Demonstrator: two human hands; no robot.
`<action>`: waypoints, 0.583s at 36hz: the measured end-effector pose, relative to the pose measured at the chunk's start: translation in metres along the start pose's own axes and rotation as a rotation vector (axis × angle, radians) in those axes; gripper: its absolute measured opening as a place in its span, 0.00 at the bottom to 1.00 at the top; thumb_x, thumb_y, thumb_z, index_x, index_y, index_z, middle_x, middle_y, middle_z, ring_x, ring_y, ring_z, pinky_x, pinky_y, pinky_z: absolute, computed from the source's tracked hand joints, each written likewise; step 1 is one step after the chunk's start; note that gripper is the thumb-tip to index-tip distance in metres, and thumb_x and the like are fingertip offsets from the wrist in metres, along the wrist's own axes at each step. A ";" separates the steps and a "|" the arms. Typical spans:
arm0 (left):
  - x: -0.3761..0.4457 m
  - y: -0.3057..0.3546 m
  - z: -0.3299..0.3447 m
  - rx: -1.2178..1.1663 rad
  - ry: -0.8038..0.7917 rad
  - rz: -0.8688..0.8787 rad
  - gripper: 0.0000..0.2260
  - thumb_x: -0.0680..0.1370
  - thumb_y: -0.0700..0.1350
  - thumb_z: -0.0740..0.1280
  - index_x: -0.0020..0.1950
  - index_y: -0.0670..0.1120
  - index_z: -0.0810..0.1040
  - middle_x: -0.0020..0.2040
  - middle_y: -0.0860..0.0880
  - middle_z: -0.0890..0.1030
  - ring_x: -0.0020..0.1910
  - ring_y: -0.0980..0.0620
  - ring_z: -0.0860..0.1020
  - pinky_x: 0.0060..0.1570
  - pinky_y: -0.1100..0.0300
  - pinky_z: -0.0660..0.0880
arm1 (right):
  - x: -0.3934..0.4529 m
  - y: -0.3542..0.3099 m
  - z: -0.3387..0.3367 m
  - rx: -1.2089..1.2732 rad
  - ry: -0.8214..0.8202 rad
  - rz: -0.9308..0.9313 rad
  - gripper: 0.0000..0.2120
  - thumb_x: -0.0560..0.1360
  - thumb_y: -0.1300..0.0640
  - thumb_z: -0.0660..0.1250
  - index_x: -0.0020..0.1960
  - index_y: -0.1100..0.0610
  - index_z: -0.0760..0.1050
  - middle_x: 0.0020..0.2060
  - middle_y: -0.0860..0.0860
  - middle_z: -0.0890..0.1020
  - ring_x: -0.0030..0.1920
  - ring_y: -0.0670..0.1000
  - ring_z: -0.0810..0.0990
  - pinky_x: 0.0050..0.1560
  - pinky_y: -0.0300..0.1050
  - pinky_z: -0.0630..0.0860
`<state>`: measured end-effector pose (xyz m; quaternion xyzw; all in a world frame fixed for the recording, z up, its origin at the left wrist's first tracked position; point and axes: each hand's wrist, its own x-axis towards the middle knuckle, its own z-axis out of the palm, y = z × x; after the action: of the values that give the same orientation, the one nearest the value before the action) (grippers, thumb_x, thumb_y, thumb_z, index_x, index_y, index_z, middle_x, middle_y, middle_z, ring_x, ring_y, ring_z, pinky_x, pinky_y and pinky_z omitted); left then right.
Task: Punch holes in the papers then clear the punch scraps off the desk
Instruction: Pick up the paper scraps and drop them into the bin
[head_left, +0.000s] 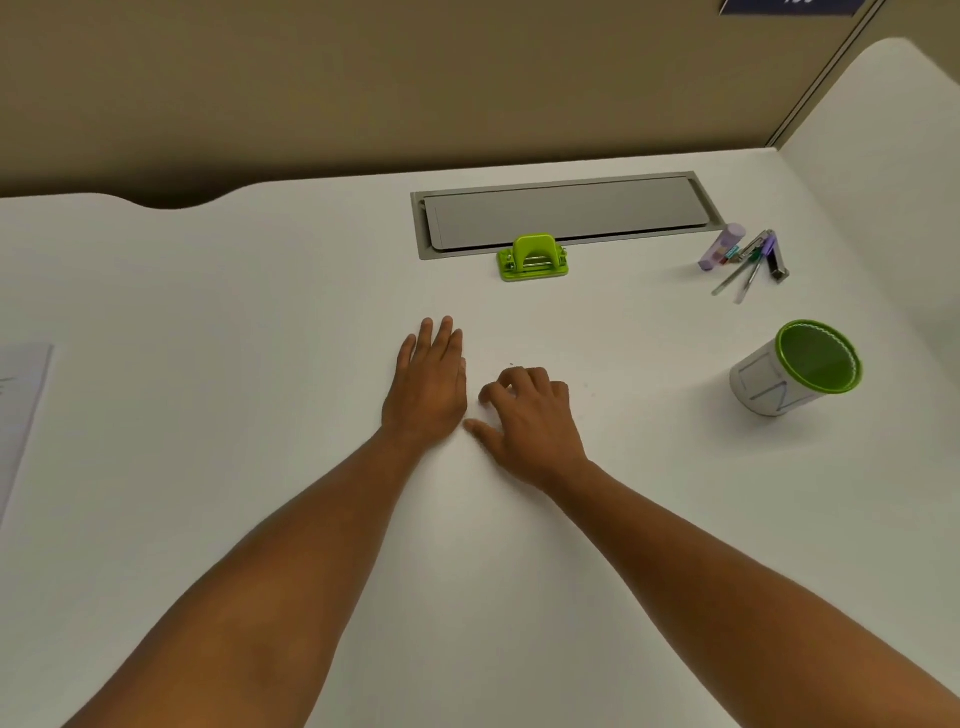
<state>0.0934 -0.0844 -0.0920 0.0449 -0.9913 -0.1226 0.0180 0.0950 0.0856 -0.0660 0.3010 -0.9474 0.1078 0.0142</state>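
A green hole punch (533, 258) stands on the white desk (260, 291), at the front edge of a grey cable hatch. A sheet of paper (21, 410) lies at the far left, cut off by the frame. My left hand (428, 387) rests flat on the desk, fingers straight and together, its edge turned toward my right hand (530, 415). The right hand is just beside it, fingers curled down onto the desk, thumb out. A few tiny dark specks (511, 365) lie on the desk just beyond the right hand. Neither hand visibly holds anything.
A white cup with a green rim (797, 369) stands at the right. Further back on the right lie a purple glue stick (722, 247), pens and a small stapler (776, 265). The grey hatch (566, 213) sits flush in the desk. A beige partition wall runs behind.
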 end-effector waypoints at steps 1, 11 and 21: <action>0.000 0.000 0.000 -0.001 0.005 0.004 0.23 0.84 0.49 0.46 0.78 0.43 0.58 0.80 0.46 0.56 0.79 0.46 0.50 0.77 0.49 0.48 | 0.001 0.002 -0.001 0.021 0.019 0.021 0.16 0.77 0.39 0.61 0.54 0.50 0.77 0.54 0.50 0.77 0.56 0.54 0.72 0.52 0.51 0.69; -0.002 0.000 0.001 0.034 0.012 0.005 0.23 0.83 0.48 0.47 0.77 0.42 0.60 0.79 0.45 0.58 0.78 0.44 0.53 0.76 0.47 0.50 | -0.016 0.040 -0.013 0.084 0.028 0.377 0.21 0.82 0.54 0.55 0.71 0.62 0.70 0.71 0.58 0.71 0.73 0.60 0.66 0.72 0.56 0.63; -0.003 0.003 -0.002 0.041 0.016 0.006 0.23 0.83 0.47 0.47 0.77 0.42 0.60 0.79 0.44 0.58 0.79 0.44 0.53 0.77 0.48 0.50 | -0.020 0.003 0.009 0.155 -0.137 0.344 0.27 0.84 0.51 0.44 0.78 0.65 0.51 0.79 0.61 0.50 0.79 0.59 0.45 0.77 0.52 0.42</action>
<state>0.0967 -0.0816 -0.0891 0.0434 -0.9935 -0.1017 0.0254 0.1097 0.0970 -0.0772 0.1416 -0.9725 0.1606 -0.0922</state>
